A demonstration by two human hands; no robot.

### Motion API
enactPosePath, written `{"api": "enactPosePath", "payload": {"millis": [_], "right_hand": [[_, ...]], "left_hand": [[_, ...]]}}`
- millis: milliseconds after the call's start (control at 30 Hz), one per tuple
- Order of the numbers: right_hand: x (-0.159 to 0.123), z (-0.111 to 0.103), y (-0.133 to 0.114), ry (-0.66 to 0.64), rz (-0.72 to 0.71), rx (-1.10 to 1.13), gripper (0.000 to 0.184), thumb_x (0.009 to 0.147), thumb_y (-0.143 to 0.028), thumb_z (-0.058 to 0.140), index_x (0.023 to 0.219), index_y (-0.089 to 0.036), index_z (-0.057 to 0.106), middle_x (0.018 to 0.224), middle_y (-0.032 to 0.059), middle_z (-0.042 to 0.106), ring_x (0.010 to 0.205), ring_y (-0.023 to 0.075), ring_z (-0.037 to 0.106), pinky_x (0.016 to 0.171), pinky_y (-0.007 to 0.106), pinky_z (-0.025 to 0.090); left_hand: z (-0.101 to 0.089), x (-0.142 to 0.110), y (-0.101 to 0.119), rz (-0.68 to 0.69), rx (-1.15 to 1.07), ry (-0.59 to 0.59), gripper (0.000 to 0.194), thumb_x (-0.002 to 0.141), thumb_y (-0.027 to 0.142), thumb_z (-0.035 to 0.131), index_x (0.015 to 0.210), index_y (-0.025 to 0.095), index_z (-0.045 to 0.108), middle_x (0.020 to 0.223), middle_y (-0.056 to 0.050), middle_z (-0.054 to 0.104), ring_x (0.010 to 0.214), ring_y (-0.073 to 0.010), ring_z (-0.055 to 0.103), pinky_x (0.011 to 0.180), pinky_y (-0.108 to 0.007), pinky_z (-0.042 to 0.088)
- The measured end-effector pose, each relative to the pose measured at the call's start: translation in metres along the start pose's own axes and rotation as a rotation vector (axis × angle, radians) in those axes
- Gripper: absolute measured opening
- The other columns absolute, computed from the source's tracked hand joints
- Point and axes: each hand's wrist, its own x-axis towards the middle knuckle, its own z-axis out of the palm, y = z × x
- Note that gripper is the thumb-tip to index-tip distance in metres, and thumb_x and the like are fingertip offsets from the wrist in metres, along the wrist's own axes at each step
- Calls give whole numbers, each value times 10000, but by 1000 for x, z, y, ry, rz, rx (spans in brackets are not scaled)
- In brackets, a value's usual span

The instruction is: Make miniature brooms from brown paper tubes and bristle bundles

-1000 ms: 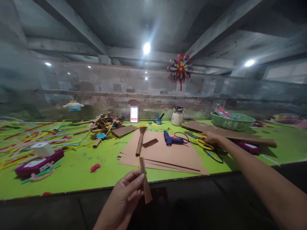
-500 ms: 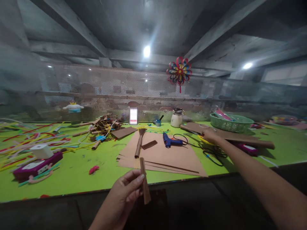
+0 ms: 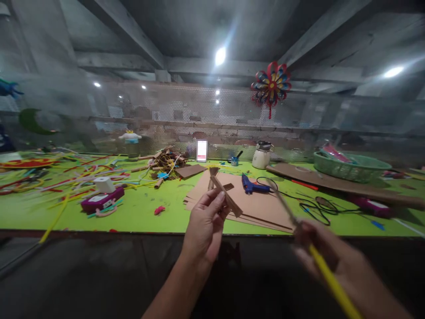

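Observation:
My left hand (image 3: 208, 215) pinches a narrow strip of folded brown paper (image 3: 229, 197) between thumb and fingers, tilted above the table. Closed around a yellow-handled tool (image 3: 327, 274) is my right hand (image 3: 320, 248); its grey blade points up and left. Motion blurs this tool, which looks like scissors. Behind the left hand lies a rolled brown paper piece (image 3: 213, 173) with a frayed end, partly hidden. Underneath are stacked brown paper sheets (image 3: 259, 206). A blue glue gun (image 3: 254, 185) rests on the sheets, to the right of the strip.
Pipe cleaners (image 3: 71, 177) and a purple power strip (image 3: 102, 199) occupy the left. A pile of brown scraps (image 3: 168, 161), a lit phone (image 3: 201, 151) and a pot (image 3: 261, 156) stand behind. On the right are a black cord (image 3: 312, 212), cardboard (image 3: 335, 186) and a green basket (image 3: 355, 167).
My right hand has come back from the right side of the table, now with the yellow-handled tool. My left hand has raised the strip and turned it. The view has shifted left.

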Motion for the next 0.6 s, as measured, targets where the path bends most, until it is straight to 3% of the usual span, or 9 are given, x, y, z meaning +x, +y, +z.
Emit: {"api": "enactPosePath", "payload": {"millis": [100, 200, 333, 600], "right_hand": [[-26, 43, -14, 0, -97, 38, 401, 752, -330, 626, 1114, -214, 498, 909, 28, 682, 755, 150, 678, 638, 155, 533], [-26, 63, -13, 14, -176, 5, 438, 734, -292, 648, 1130, -212, 479, 915, 18, 664, 771, 139, 671, 663, 145, 530], [-23, 63, -15, -1, -212, -33, 441, 741, -305, 650, 1137, -210, 481, 901, 22, 636, 773, 142, 658, 664, 162, 532], [-27, 55, -21, -33, -283, -99, 466, 786, -350, 626, 1193, -194, 460, 830, 21, 601, 699, 135, 634, 650, 182, 530]], "left_hand": [[-3, -4, -1, 26, 18, 19, 227, 685, 136, 720, 903, 131, 658, 875, -27, 643, 686, -53, 568, 628, -150, 465], [-8, -8, -2, -2, 53, 49, 215, 671, 152, 735, 868, 118, 655, 810, -20, 634, 650, -53, 562, 585, -146, 449], [-13, -10, -6, -29, 60, 88, 208, 655, 163, 750, 836, 127, 653, 760, -4, 622, 631, -54, 562, 571, -147, 438], [-16, -12, -11, -18, 66, 44, 202, 677, 176, 739, 862, 139, 667, 809, -6, 613, 668, -58, 554, 633, -170, 451]]}}
